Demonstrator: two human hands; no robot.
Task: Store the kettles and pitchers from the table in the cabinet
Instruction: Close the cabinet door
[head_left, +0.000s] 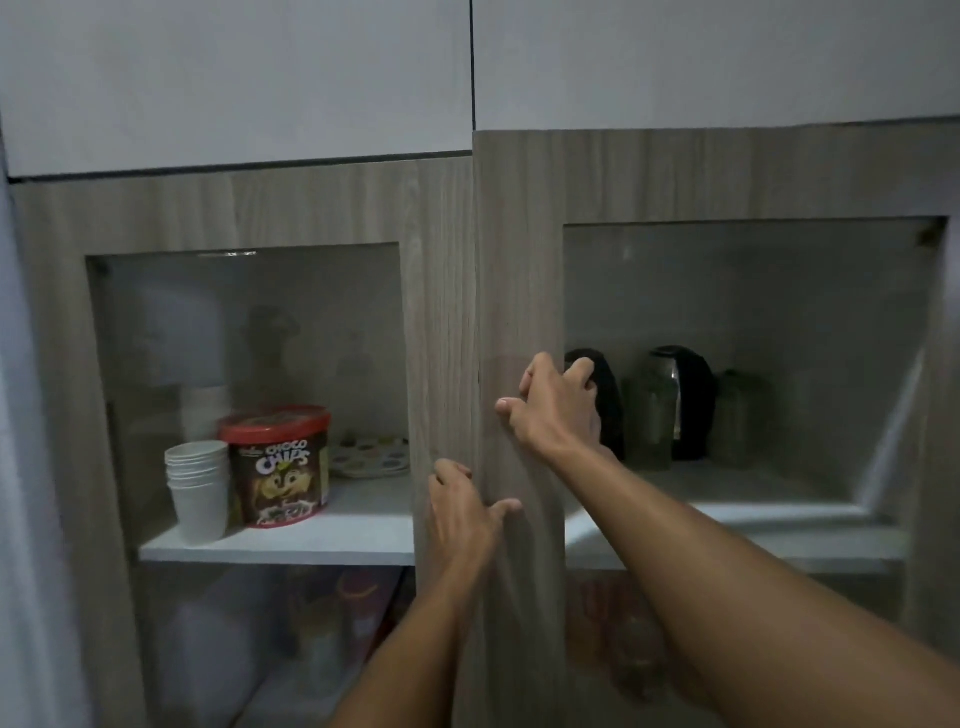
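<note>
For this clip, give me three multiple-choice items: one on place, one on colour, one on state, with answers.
1. Where do the kettles stand?
A. behind the right door's glass
B. beside the cups
C. on the bottom shelf

2. What colour is the lid of the Choco Chips tub?
A. blue
B. red
C. white

3. What is the right hand doing?
A. carrying a pitcher
B. hanging free
C. resting on the right door

Answers:
1. A, they show through that pane.
2. B, the rim is red.
3. C, fingers lie on its frame; the left hand lies on the doors below.
</note>
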